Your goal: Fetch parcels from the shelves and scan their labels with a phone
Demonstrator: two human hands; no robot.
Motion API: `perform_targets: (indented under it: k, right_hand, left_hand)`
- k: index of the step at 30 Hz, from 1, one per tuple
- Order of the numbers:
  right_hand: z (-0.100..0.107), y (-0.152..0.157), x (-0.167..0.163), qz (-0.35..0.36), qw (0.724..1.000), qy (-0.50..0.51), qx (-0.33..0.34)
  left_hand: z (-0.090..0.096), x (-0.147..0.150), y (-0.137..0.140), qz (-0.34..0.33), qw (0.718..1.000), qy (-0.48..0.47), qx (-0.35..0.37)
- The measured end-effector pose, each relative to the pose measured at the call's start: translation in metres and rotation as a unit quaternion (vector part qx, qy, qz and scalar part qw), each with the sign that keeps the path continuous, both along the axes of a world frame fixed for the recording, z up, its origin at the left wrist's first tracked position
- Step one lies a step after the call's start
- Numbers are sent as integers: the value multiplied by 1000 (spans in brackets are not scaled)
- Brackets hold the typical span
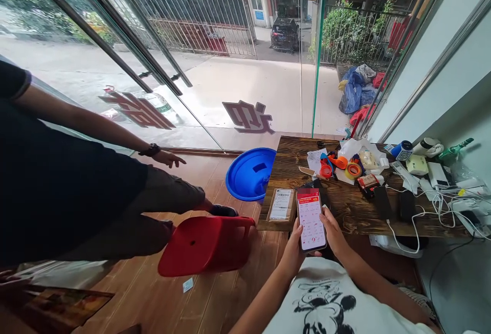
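A smartphone (pixel 311 221) with a lit screen, red at its top and pale below, is held upright in front of my chest. My left hand (pixel 294 242) grips its left edge, while my right hand (pixel 333 230) has its thumb along the right edge. The fingers behind the phone are mostly hidden. Just left of the phone, a small cardboard parcel (pixel 272 215) with a white printed label lies at the corner of the dark wooden table (pixel 292 157). Part of a dark flat thing (pixel 316 186) shows behind the phone.
Tape rolls (pixel 353 171), a knife (pixel 310 172), white cables (pixel 441 196) and a blue can-shaped item (pixel 401 149) crowd the table. A red stool (pixel 207 247) and a blue basin (pixel 245 178) stand on the floor. Another person (pixel 76 185) is at the left by glass doors.
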State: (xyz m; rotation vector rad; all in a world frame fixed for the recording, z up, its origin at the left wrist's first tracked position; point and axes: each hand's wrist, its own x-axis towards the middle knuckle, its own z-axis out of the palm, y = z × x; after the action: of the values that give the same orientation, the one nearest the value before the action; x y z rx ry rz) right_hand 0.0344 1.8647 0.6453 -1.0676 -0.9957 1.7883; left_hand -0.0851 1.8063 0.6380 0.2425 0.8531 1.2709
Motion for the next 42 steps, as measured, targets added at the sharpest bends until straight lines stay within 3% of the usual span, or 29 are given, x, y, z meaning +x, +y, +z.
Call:
perform_targets:
  k: [3, 9, 16, 37, 42]
  right_hand:
    - [-29, -8, -4, -16, 998, 6, -63]
    - [-76, -22, -4, -67, 989, -72, -113]
    - [-99, -7, -1, -110, 985, -90, -94]
    - [-99, 13, 2, -96, 991, -75, -63]
    - [-98, 16, 1, -92, 991, -71, -65]
  left_hand:
    - [-7, 1, 1, -7, 997, -1, -78]
    - [-33, 6, 1, -5, 973, -18, -232]
    - [-43, 18, 23, -2, 975, -36, -221]
    - [-73, 19, 34, 3, 980, -86, -181]
    - [-72, 18, 37, 10, 980, -89, -178]
